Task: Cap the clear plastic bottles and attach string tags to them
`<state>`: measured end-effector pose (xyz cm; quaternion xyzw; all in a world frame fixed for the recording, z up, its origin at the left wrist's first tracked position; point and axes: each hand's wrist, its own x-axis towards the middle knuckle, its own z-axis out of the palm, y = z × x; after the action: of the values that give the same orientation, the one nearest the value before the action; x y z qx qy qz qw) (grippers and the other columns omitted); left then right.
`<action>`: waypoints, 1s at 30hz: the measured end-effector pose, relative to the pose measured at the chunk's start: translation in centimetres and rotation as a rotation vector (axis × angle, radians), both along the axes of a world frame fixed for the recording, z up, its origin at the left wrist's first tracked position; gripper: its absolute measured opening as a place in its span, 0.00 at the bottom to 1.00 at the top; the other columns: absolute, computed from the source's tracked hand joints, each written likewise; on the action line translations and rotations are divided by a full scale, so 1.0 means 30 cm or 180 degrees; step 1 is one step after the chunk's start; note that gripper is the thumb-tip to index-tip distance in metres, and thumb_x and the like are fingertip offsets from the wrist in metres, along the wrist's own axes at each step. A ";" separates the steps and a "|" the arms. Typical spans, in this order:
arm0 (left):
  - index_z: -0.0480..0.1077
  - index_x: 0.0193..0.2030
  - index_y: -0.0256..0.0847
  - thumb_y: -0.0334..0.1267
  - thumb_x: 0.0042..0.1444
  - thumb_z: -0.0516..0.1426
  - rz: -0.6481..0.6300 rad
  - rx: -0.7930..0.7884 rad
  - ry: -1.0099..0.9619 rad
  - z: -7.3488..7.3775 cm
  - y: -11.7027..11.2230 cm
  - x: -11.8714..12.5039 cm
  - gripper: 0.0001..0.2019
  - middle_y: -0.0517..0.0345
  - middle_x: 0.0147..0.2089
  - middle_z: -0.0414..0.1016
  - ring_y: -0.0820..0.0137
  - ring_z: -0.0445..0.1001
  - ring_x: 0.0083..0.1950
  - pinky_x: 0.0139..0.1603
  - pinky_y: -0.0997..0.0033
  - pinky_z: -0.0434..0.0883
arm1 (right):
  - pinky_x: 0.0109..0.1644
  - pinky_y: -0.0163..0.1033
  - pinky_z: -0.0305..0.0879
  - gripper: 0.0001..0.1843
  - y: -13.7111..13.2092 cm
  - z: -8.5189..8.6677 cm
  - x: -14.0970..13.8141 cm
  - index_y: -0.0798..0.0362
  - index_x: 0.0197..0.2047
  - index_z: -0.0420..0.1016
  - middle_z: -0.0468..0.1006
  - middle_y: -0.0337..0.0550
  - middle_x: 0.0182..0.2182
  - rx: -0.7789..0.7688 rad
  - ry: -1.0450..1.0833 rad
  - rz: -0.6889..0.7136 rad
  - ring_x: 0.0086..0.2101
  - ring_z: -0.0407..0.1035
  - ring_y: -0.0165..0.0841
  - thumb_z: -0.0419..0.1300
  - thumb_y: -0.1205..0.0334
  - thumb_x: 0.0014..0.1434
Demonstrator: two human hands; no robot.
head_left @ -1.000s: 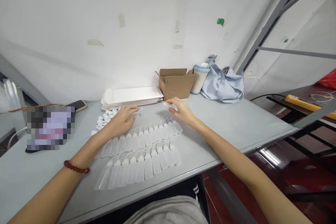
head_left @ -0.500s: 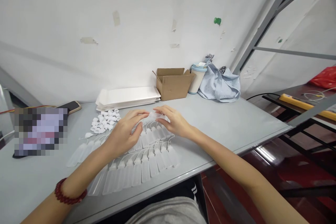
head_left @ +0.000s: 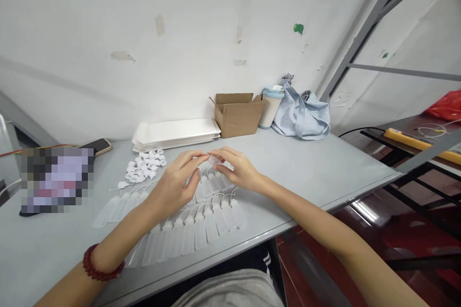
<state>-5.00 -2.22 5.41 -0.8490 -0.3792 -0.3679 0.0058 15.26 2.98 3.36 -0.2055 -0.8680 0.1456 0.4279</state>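
Observation:
My left hand hovers over the tubes, its fingers bent and its thumb apart from them. Its fingertips meet those of my right hand, which is curled around a small translucent piece. Most of that piece is hidden by the fingers. Below both hands lie rows of translucent flat tubes, with white necks and thin white cords. More tubes lie to the left, partly behind my left forearm. A pile of small white caps sits beyond my left hand.
At the wall are a stack of white sheets or trays, an open cardboard box, a lidded cup and a light blue bag. A blurred-out phone-like item lies at the left. The table's front edge runs close to me.
My left hand has shifted slightly right, and its fingertips now meet those of my right hand. The right hand has dipped a little. The tubes on the table look unmoved.

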 end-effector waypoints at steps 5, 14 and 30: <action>0.64 0.60 0.44 0.23 0.58 0.46 -0.0068 0.0277 0.0243 -0.011 0.004 0.005 0.25 0.47 0.57 0.68 0.60 0.68 0.58 0.55 0.55 0.71 | 0.44 0.41 0.71 0.18 -0.004 -0.003 -0.004 0.50 0.56 0.68 0.76 0.45 0.41 -0.0227 0.0145 -0.0010 0.36 0.71 0.31 0.58 0.64 0.63; 0.71 0.54 0.46 0.33 0.62 0.48 -0.0102 -0.0465 -0.0083 0.032 -0.004 -0.012 0.17 0.53 0.55 0.73 0.62 0.69 0.58 0.59 0.58 0.68 | 0.40 0.39 0.72 0.11 -0.017 0.013 -0.007 0.53 0.46 0.74 0.79 0.44 0.38 -0.0633 0.0337 -0.0085 0.35 0.74 0.32 0.62 0.60 0.60; 0.76 0.43 0.38 0.37 0.54 0.47 0.1546 -0.0816 0.1331 -0.039 0.183 -0.308 0.19 0.42 0.46 0.77 0.46 0.69 0.49 0.49 0.47 0.67 | 0.39 0.38 0.70 0.08 0.008 0.004 0.005 0.54 0.43 0.73 0.78 0.43 0.35 -0.0284 0.0141 -0.0429 0.32 0.72 0.29 0.59 0.61 0.61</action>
<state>-14.24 3.27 4.24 -0.7848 -0.6040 -0.1233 0.0641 15.42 3.21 3.49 -0.2791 -0.8352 0.1595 0.4462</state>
